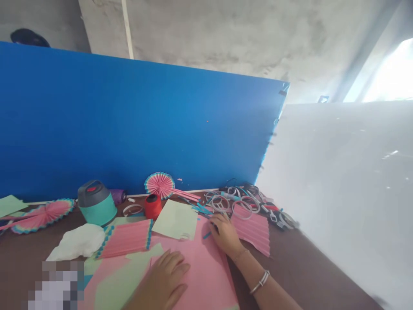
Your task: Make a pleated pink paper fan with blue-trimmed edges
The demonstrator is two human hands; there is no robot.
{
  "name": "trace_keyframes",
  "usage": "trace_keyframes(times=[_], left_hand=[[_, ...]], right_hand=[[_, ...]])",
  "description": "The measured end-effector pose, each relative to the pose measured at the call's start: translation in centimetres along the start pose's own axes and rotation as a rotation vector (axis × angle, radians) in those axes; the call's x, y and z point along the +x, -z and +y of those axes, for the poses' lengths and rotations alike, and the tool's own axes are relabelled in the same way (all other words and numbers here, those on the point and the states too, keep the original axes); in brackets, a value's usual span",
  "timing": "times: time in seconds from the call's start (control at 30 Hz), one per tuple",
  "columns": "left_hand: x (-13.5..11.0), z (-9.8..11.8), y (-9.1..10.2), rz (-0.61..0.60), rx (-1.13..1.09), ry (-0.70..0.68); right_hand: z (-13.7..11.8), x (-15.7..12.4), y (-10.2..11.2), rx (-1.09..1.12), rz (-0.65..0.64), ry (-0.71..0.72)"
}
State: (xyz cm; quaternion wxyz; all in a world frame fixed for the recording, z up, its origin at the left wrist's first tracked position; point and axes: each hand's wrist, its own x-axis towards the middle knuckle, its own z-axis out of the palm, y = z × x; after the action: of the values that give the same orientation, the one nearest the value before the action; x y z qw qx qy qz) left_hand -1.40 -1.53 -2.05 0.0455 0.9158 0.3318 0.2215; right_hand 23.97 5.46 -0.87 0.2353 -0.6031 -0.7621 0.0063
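My left hand (166, 275) lies with its fingers stretched out, palm down, over a large pink paper sheet (206, 275) and pale green paper (121, 286). Nothing shows in it. At the sheet's upper right edge rests my right hand (226, 234), its fingers loosely bent and apart; I see nothing held there. Just beyond its fingertips lie thin blue paper strips (202, 208). A pleated pink paper piece (253, 230) is beside the right hand. Farther left sit a pale green sheet (176, 219) and a pleated pink paper with blue edges (125, 239).
Behind stands a blue partition (145, 120), with a white panel (338, 189) at right. A teal and grey container (97, 204), a red object (152, 207), pink folded paper fans (159, 185), tape rings (241, 209), and a crumpled white piece (77, 241) are around the table.
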Motion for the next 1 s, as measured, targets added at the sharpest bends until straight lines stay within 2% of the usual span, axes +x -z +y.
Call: trace_keyframes(times=[0.1, 0.2, 0.37, 0.53, 0.73, 0.83, 0.9, 1.0], left_hand=[[0.2, 0.1, 0.1, -0.051, -0.005, 0.014], [0.4, 0.1, 0.2, -0.096, -0.009, 0.024], [0.7, 0.5, 0.7, -0.101, 0.007, 0.013], [1.0, 0.8, 1.1, -0.1, 0.038, 0.007], [1.2, 0.9, 0.9, -0.086, 0.039, 0.019], [1.0, 0.7, 0.6, -0.027, 0.028, 0.032], [0.9, 0.4, 0.4, 0.063, 0.006, 0.067], [0.7, 0.0, 0.1, 0.227, -0.051, 0.198]], right_hand=[[1.6, 1.0, 0.1, -0.037, 0.068, -0.077], [3.0, 2.5, 0.0, -0.05, 0.007, -0.199], [3.8, 4.3, 0.0, 0.073, 0.017, -0.225], [3.2, 4.8, 0.8, 0.361, 0.08, -0.279], [1.3, 5.4, 2.2, 0.799, 0.089, -0.351], [-0.1, 5.1, 3.3, 0.918, 0.087, -0.335], [-1.4, 4.3, 3.8, 0.978, 0.056, -0.272], [-3.6, 2.5, 3.6, 0.912, -0.012, -0.049]])
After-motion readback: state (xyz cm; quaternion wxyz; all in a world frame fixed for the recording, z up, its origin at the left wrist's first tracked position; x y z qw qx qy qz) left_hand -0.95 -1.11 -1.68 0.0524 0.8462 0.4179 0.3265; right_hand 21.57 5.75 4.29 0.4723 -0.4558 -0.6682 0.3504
